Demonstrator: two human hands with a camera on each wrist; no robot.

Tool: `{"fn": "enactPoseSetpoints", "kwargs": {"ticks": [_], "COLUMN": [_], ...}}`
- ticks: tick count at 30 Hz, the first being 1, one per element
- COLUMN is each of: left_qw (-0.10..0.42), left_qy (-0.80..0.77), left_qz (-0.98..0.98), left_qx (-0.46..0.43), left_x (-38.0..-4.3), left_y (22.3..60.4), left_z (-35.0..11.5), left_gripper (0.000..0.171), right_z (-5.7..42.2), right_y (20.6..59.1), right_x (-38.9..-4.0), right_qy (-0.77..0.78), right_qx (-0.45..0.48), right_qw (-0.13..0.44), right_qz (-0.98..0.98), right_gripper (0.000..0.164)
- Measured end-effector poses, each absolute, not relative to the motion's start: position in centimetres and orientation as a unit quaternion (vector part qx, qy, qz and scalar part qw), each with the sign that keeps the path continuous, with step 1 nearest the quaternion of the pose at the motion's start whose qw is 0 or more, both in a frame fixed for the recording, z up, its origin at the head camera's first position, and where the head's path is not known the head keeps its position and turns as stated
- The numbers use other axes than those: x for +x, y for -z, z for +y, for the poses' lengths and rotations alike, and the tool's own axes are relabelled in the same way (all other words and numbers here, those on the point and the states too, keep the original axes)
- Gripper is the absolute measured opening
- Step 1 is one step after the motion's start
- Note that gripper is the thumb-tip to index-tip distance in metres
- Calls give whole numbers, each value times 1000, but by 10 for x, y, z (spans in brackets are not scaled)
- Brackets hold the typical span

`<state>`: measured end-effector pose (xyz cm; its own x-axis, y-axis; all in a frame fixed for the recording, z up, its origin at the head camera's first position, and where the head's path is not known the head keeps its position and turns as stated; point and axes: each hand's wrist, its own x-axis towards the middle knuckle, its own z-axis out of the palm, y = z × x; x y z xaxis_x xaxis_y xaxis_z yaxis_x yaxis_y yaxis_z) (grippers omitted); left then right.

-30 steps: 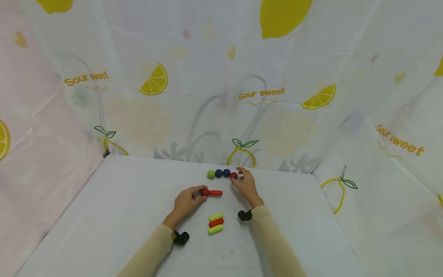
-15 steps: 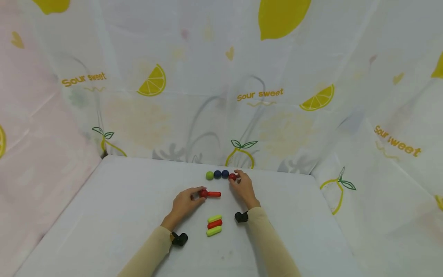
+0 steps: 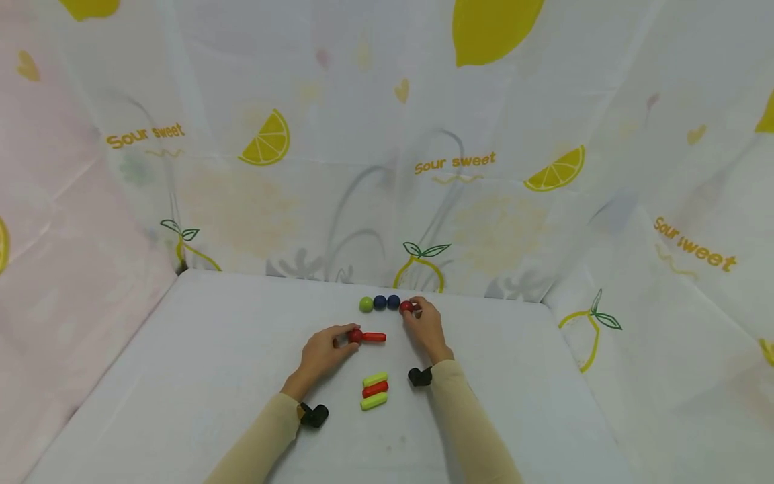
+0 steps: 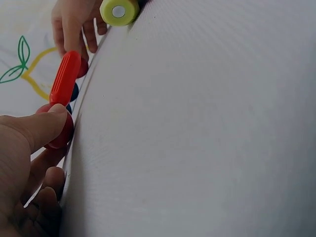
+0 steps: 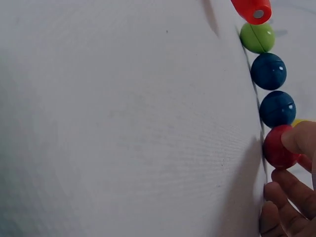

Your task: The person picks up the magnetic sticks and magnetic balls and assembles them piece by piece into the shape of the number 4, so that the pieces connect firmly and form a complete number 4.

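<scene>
My left hand [image 3: 322, 352] pinches a red ball [image 4: 63, 134] between thumb and fingers. From that ball a red rod [image 3: 375, 337] sticks out to the right, its near end against the ball. Farther back, my right hand [image 3: 428, 329] has thumb and finger on another red ball [image 5: 279, 147], which forms the right end of a row. Beside it in the row come two dark blue balls [image 5: 277, 108] [image 5: 268, 71], then a green ball [image 5: 257, 38]. In the right wrist view, the red rod's free end [image 5: 258, 14] shows a silvery disc.
Nearer the body, two yellow-green rods [image 3: 375, 380] [image 3: 373, 401] and a red rod [image 3: 375, 389] lie side by side on the white table [image 3: 242, 376]. A lemon-printed cloth [image 3: 338, 202] rises behind the ball row and along both sides.
The right hand's fingers have closed in around the red ball at the row's end. The left hand still holds its ball and rod in nearly the same place.
</scene>
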<state>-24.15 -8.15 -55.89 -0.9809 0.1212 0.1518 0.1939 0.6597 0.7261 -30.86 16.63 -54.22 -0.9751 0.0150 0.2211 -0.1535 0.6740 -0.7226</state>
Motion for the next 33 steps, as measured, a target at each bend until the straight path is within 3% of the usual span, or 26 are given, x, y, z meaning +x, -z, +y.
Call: {"fn": "enactPoseSetpoints", "kwargs": {"ticks": [18,33], "left_qw": [47,54], "left_qy": [405,398], "left_qz": [-909,-912], "left_qx": [-92,-87], "left_x": [-240,-240], "left_y": [559,558], "left_z": [-82,-80], "left_gripper": [41,42], "right_z": [176,181], "right_y": [536,539], "right_x": [-295,-263], "right_qy": [-462,-512], "right_qx": [-19,-30], "right_qw": [79,67], "right_qz": [-883,-856], "right_gripper": [27,29]}}
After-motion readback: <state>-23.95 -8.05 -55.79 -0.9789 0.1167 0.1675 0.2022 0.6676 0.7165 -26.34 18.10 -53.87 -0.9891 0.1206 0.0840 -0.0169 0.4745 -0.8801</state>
